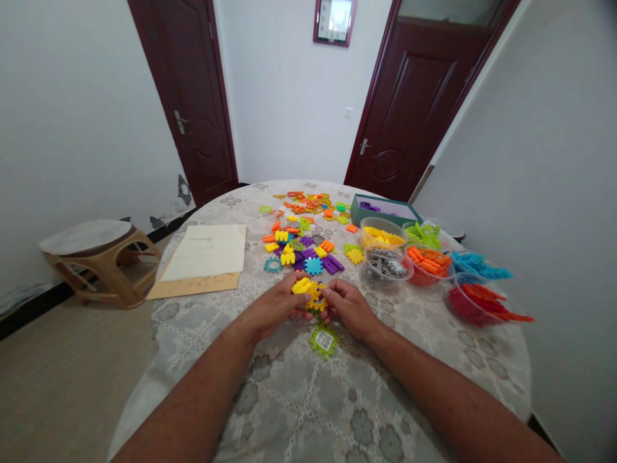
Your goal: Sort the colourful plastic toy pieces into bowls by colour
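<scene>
Yellow pieces (301,285) are held above the bench (284,411) in the closed fingers of the left hand (277,301), and their right edge is pinched by the right hand (349,307). The pieces seem to be being joined or parted; a steady left grip and fine right-hand adjustment appear to be called for next.

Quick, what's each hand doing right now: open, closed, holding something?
Left hand: closed, holding yellow pieces.
Right hand: closed, pinching the right side of those same yellow pieces.
</scene>
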`<state>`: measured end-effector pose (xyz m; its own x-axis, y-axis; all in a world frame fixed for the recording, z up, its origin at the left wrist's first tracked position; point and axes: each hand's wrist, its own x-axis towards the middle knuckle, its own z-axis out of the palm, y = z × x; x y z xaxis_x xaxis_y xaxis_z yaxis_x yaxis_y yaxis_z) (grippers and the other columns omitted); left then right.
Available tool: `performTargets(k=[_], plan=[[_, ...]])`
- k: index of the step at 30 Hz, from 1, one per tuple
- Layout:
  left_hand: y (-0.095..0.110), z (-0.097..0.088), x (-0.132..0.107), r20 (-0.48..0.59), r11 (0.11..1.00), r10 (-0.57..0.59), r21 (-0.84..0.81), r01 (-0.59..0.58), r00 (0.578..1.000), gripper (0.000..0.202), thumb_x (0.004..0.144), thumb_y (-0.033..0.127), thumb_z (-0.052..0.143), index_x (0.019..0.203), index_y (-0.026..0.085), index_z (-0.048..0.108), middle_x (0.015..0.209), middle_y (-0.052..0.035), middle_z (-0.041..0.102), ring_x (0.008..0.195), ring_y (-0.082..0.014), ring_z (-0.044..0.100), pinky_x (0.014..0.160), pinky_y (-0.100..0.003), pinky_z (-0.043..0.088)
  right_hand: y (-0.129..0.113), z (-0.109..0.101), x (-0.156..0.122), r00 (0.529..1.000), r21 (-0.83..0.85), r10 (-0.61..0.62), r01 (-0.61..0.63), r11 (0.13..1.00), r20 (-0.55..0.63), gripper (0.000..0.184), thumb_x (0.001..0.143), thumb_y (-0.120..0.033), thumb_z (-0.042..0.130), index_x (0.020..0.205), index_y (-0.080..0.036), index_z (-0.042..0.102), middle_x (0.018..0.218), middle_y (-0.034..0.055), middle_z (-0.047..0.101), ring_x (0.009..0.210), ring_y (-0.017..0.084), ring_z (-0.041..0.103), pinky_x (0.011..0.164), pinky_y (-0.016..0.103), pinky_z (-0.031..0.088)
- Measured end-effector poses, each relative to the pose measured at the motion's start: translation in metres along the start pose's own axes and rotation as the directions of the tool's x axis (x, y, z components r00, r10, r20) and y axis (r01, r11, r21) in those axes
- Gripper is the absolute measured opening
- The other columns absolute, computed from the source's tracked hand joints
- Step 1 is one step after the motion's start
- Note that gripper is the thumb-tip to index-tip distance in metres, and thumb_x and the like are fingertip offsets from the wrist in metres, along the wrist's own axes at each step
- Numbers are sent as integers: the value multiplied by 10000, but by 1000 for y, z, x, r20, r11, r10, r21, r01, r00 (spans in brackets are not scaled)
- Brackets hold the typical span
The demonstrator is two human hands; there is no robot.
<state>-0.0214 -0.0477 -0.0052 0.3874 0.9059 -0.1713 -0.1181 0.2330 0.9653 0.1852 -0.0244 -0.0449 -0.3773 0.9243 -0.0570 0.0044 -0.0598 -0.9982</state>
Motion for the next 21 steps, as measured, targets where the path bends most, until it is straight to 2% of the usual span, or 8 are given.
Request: performTargets(k=[4, 8, 12, 15, 17, 18, 19, 21], plan=[[1, -3, 0, 94, 994, 44, 99, -53, 995, 602, 871, 444, 732, 1383, 234, 495, 1241, -89, 653, 1091, -241, 669, 850, -365, 586, 2, 0, 2, 1000, 39, -15, 14, 999, 12, 455, 832, -610, 735, 948, -215, 540, 614, -34, 689, 483, 136, 626, 507, 249, 525], [3, 0, 0, 80, 965, 44, 256, -63, 996, 592, 912, 534, 660, 1395, 236, 494, 1115, -69, 662, 1005, -241, 661, 753, -356, 597, 2, 1, 1, 999, 83, -17, 13, 996, 43, 469, 809, -575, 774, 1003, -217, 541, 667, -42, 692, 495, 126, 628, 489, 237, 521], [3, 5, -1, 91, 947, 27, 315, -54, 995, 600, 976, 558, 532, 1476, 240, 434, 1062, -65, 667, 931, -241, 669, 738, -380, 610, 0, 0, 0, 995, 131, -13, -1, 991, 102, 560, 816, -576, 771, 1196, -226, 555, 716, -51, 684, 511, 125, 636, 486, 233, 524], [1, 6, -1, 62, 866, 78, 490, -98, 995, 559, 1020, 516, 427, 1506, 240, 424, 1107, -80, 678, 871, -228, 681, 731, -373, 608, 1, -1, 0, 989, 109, 10, -26, 994, 145, 549, 839, -566, 756, 1216, -218, 561, 782, -29, 707, 498, 107, 623, 467, 214, 507], [-3, 6, 0, 66, 782, 136, 605, -149, 988, 539, 1042, 459, 374, 1527, 230, 420, 1250, -116, 670, 938, -232, 699, 829, -393, 609, 1, -3, 0, 987, 70, 27, -38, 997, 156, 516, 867, -561, 730, 1216, -219, 562, 786, -27, 707, 461, 93, 585, 426, 196, 464], [-6, 6, 0, 77, 737, 171, 651, -180, 982, 539, 1047, 425, 360, 1542, 219, 412, 1358, -139, 637, 1042, -245, 696, 923, -413, 593, 1, -3, 0, 988, 45, 31, -39, 998, 153, 501, 880, -559, 716, 1219, -223, 564, 780, -31, 700, 443, 87, 561, 406, 190, 439], [-9, 5, 1, 90, 692, 206, 691, -210, 974, 544, 1049, 394, 355, 1558, 206, 400, 1464, -157, 580, 1182, -263, 662, 1032, -437, 549, 0, -3, -1, 989, 19, 29, -32, 999, 144, 485, 890, -556, 706, 1219, -227, 570, 778, -36, 691, 430, 80, 536, 389, 186, 414], [-14, 2, 2, 115, 608, 263, 751, -257, 958, 560, 1050, 358, 358, 1582, 187, 378, 1608, -165, 456, 1434, -281, 501, 1210, -472, 397, -1, -4, -2, 993, -34, 9, -5, 999, 119, 447, 899, -546, 698, 1204, -237, 591, 796, -39, 672, 431, 73, 500, 376, 188, 383]])
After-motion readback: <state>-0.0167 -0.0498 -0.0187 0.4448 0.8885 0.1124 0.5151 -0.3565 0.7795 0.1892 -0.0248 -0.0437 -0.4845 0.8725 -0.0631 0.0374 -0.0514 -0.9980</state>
